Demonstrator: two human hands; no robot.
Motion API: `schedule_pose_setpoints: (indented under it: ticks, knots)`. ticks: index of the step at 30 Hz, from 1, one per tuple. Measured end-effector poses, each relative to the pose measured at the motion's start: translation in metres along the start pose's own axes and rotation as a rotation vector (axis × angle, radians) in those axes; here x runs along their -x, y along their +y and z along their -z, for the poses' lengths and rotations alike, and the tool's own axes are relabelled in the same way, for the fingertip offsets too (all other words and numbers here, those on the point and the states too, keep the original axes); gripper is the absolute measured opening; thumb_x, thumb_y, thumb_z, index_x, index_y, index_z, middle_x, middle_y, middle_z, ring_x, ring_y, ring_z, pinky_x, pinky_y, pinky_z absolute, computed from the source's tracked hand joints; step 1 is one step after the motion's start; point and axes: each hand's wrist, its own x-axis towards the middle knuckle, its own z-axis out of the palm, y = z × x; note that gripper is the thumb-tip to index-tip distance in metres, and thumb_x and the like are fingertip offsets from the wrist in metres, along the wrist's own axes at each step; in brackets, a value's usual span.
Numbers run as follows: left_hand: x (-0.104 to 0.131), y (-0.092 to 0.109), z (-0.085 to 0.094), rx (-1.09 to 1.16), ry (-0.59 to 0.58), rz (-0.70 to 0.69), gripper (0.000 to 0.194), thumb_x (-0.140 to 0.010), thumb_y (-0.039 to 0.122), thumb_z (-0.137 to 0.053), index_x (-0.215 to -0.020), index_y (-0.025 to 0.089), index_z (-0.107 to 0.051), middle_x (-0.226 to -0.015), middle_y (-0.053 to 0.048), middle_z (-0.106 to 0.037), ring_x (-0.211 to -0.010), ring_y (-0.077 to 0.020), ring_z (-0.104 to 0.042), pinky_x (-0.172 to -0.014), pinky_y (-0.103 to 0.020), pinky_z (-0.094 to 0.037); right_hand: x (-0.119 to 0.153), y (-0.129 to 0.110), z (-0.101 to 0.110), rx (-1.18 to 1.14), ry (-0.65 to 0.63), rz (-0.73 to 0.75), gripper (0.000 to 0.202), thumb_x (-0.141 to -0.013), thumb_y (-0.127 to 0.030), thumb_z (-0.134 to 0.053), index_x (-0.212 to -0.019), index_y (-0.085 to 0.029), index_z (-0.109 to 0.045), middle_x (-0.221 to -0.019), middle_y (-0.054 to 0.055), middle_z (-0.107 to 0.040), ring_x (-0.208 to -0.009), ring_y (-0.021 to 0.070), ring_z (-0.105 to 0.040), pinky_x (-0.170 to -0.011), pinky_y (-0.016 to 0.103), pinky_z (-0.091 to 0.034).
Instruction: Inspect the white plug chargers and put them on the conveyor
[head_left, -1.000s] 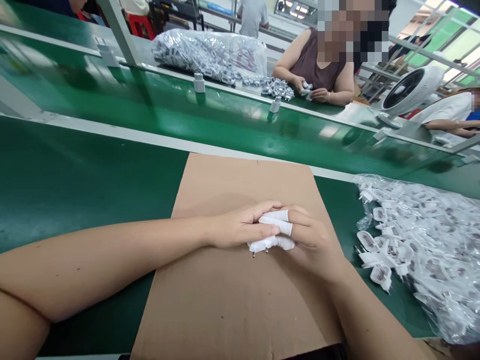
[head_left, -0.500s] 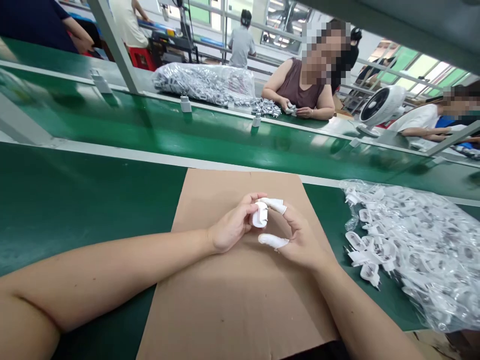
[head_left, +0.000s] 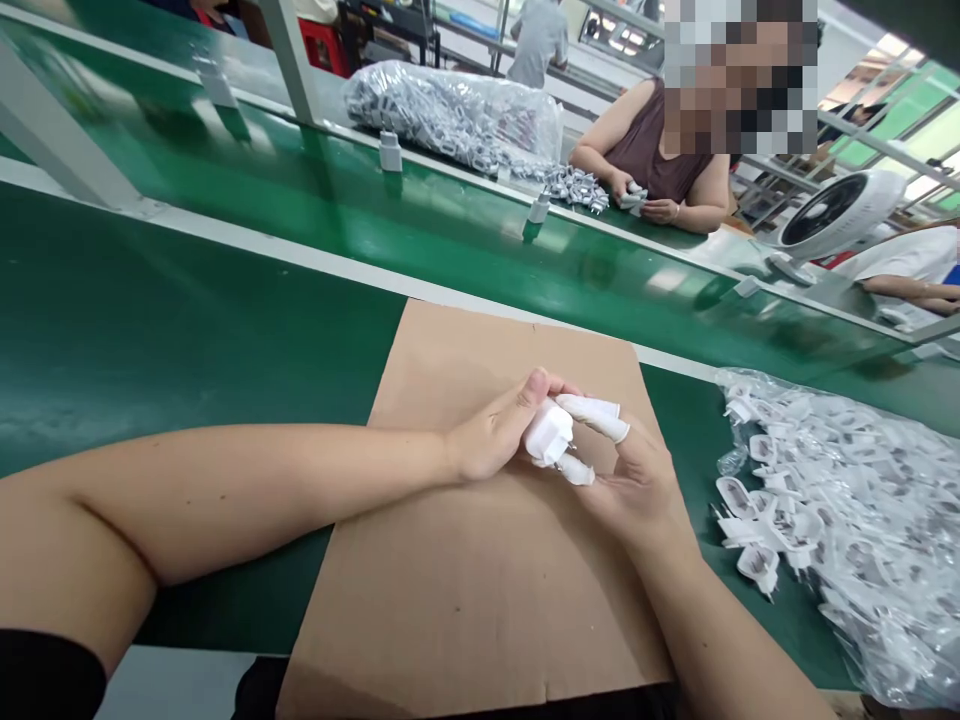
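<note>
Right hand [head_left: 636,475], thumb clear half a second ago, closes on the white plug [head_left: 548,433], sharing the hold with the left hand [head_left: 491,435] alongside.

Green worktop [head_left: 187,330] | glossy strip [head_left: 450,235] beyond, bright reflections [head_left: 664,279] | red stool [head_left: 324,46], upper left | white fan [head_left: 874,205], right

One plug adapter [head_left: 549,430] over one cardboard sheet [head_left: 450,560], apparently three distant adapters [head_left: 390,152], two clear plastic bags [head_left: 517,110] and one fan [head_left: 844,213] are visible.
</note>
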Motion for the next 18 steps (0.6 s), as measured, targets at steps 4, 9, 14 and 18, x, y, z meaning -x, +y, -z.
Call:
schedule_pose_setpoints:
  ticks: [4, 9, 14, 18]
  knots:
    - [0.001, -0.004, 0.001, 0.046, -0.044, -0.042, 0.080, -0.095, 0.085, -0.024, -0.125, 0.018, -0.056, -0.097, -0.008, -0.061, -0.083, -0.0204, -0.057, -0.079, -0.038, -0.051, -0.001, -0.002, 0.002, 0.014, 0.007, 0.039, 0.050, -0.087, -0.010, -0.077, -0.133, -0.023, -0.066, -0.113, 0.010, -0.075, -0.101, 0.0231, -0.074, -0.088, 0.040, -0.063]
    - [0.001, 0.002, 0.001, 0.060, -0.081, -0.027, 0.069, -0.097, 0.080, -0.036, -0.123, 0.018, -0.054, -0.096, -0.006, -0.058, -0.082, -0.0188, -0.054, -0.074, -0.033, -0.049, 0.000, 0.001, 0.002, 0.044, 0.038, 0.078, 0.049, -0.086, -0.013, -0.079, -0.132, -0.023, -0.067, -0.109, 0.010, -0.075, -0.100, 0.0243, -0.074, -0.085, 0.040, -0.064]
    - [0.001, 0.007, 0.001, 0.090, -0.124, 0.040, 0.044, -0.099, 0.056, -0.054, -0.124, 0.020, -0.051, -0.090, -0.002, -0.056, -0.072, -0.0150, -0.049, -0.066, -0.029, -0.044, 0.000, 0.003, 0.002, 0.166, 0.052, 0.184, 0.056, -0.084, -0.011, -0.080, -0.136, -0.023, -0.064, -0.110, 0.011, -0.075, -0.097, 0.0255, -0.074, -0.087, 0.045, -0.065]
    - [0.000, 0.007, 0.001, -0.014, -0.040, 0.025, 0.046, -0.103, 0.059, -0.041, -0.116, 0.019, -0.057, -0.099, -0.005, -0.059, -0.081, -0.0172, -0.052, -0.073, -0.032, -0.046, -0.001, 0.001, 0.002, 0.185, 0.025, 0.174, 0.054, -0.085, -0.013, -0.080, -0.136, -0.022, -0.063, -0.110, 0.011, -0.076, -0.098, 0.0253, -0.074, -0.090, 0.046, -0.065]
